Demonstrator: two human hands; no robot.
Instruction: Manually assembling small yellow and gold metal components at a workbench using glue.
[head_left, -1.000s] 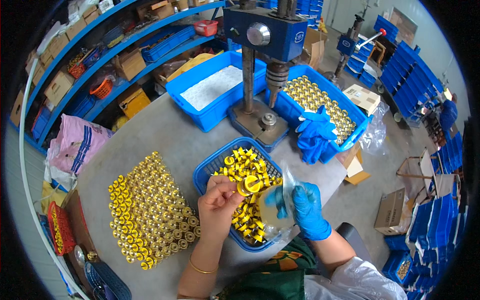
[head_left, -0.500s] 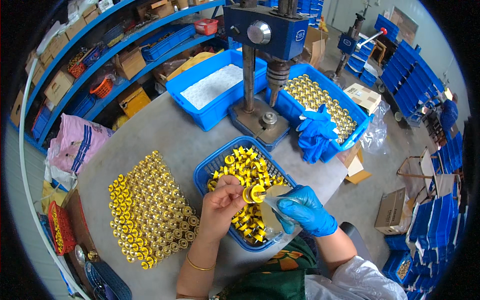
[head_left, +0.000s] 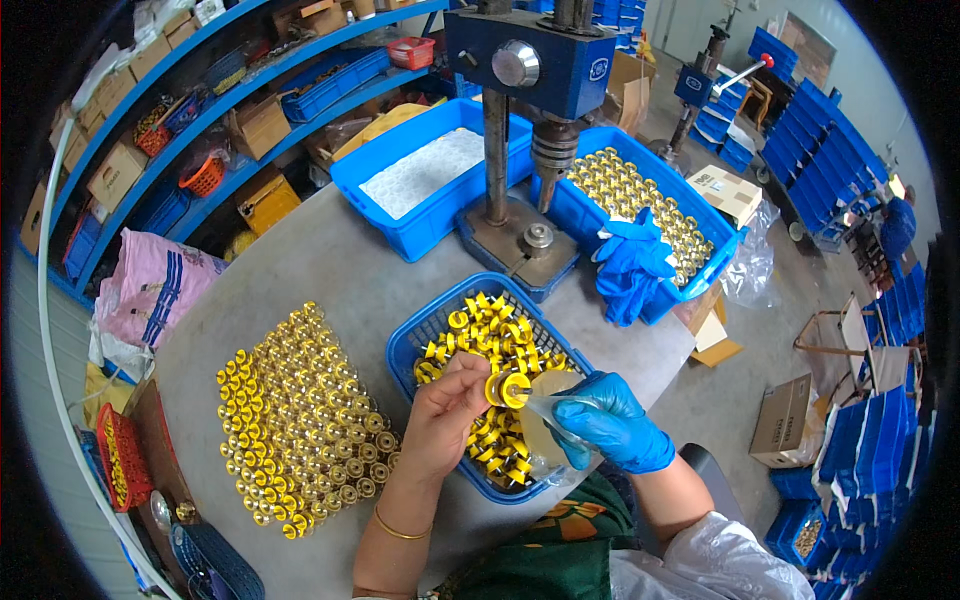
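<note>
My bare left hand (head_left: 448,410) pinches a round brass part with a yellow face and a dark centre pin (head_left: 513,391). My right hand (head_left: 615,425), in a blue glove, is closed round a translucent cone-shaped plastic squeeze bag (head_left: 552,440). The bag's narrow tip meets the part near its pin; whether anything comes out of it is too small to tell. Beneath both hands stands a blue plastic basket (head_left: 398,345) of loose yellow parts with dark pins (head_left: 490,325). To the left, many brass and yellow parts (head_left: 300,420) stand in packed rows on the table.
A blue drill press (head_left: 535,70) rises behind the basket. Beside it are a blue bin with a white liner (head_left: 355,185) and a blue bin of brass parts (head_left: 722,283), with blue gloves (head_left: 636,262) over its rim. Shelves (head_left: 240,95) line the left; the grey tabletop (head_left: 270,265) lies between.
</note>
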